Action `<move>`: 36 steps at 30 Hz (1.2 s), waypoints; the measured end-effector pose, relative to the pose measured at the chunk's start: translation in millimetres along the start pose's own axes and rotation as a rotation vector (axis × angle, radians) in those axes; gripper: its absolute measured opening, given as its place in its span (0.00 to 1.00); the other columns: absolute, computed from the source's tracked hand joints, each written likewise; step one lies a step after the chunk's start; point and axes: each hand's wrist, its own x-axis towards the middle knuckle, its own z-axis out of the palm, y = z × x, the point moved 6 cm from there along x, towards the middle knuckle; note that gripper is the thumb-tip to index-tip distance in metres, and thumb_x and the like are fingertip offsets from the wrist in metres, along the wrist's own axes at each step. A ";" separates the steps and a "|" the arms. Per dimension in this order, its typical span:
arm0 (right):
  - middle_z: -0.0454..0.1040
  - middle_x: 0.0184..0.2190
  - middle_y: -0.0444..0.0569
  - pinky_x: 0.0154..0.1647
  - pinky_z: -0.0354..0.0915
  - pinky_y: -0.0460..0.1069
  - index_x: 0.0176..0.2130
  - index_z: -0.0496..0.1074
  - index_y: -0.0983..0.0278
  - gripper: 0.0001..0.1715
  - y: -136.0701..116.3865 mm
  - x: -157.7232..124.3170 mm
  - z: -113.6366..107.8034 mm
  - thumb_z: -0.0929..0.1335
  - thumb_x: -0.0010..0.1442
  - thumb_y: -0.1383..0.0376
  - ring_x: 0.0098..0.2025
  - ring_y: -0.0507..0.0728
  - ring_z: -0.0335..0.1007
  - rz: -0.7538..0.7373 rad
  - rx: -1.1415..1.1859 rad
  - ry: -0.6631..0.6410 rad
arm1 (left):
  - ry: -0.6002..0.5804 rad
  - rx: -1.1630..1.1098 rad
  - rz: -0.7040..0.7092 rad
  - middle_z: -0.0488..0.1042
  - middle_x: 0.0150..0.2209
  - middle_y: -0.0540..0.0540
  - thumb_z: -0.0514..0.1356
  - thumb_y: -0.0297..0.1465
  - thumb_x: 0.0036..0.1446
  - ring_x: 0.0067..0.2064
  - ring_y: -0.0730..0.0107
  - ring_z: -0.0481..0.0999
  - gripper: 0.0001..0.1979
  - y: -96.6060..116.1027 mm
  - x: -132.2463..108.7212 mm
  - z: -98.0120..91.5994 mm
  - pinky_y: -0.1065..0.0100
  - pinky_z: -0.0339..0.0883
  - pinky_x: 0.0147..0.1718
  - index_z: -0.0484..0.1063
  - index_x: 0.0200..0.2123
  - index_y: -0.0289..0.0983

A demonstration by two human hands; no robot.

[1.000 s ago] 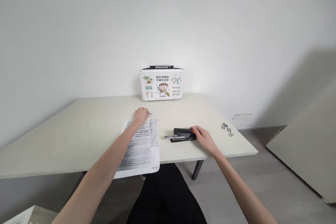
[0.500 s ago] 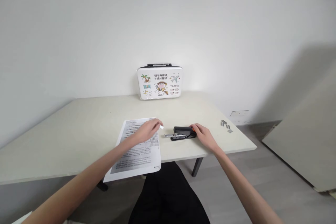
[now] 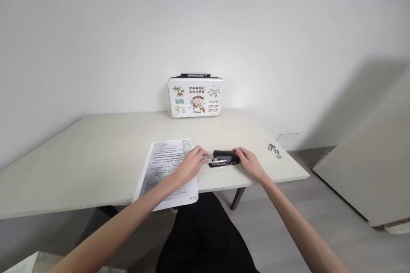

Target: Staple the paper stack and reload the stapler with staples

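Note:
A black stapler lies on the table, its front end pointing left and its metal staple tray drawn partly out. My right hand grips the stapler's rear, beside an orange part. At the front end, my left hand pinches a small strip of staples against or just beside the drawn-out tray; whether it sits inside cannot be made out. Under my left wrist lies a printed sheet of paper, its near edge hanging over the table's front.
Several loose staple strips lie near the right end of the white table. A white travel-print case with a black handle stands at the back against the wall. On the right is a pale cabinet or panel.
My left hand has moved right with the staple strip, from above the paper to the stapler's front end. My right hand keeps its hold on the rear.

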 end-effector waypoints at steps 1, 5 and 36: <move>0.82 0.42 0.49 0.50 0.65 0.53 0.40 0.78 0.59 0.27 -0.2 -0.2 0.0 0.59 0.70 0.46 0.47 0.62 0.75 0.000 0.000 0.000 | 0.002 0.016 -0.006 0.74 0.47 0.44 0.52 0.37 0.74 0.50 0.58 0.76 0.11 1.0 -0.8 2.3 0.57 0.70 0.50 0.73 0.47 0.41; 0.82 0.42 0.50 0.50 0.65 0.53 0.41 0.78 0.59 0.28 0.1 -0.4 0.0 0.59 0.69 0.45 0.48 0.63 0.74 -0.002 0.001 -0.002 | 0.002 0.087 -0.036 0.76 0.46 0.44 0.53 0.38 0.74 0.49 0.56 0.77 0.11 1.1 -2.0 8.2 0.54 0.70 0.51 0.73 0.45 0.40; 0.80 0.41 0.46 0.48 0.68 0.53 0.43 0.75 0.59 0.22 -21.9 -8.5 3.1 0.72 0.59 0.45 0.43 0.60 0.73 -0.144 0.059 -0.298 | -0.278 0.001 0.126 0.80 0.41 0.46 0.64 0.54 0.61 0.45 0.56 0.77 0.21 -6.1 26.1 10.0 0.61 0.66 0.44 0.77 0.40 0.41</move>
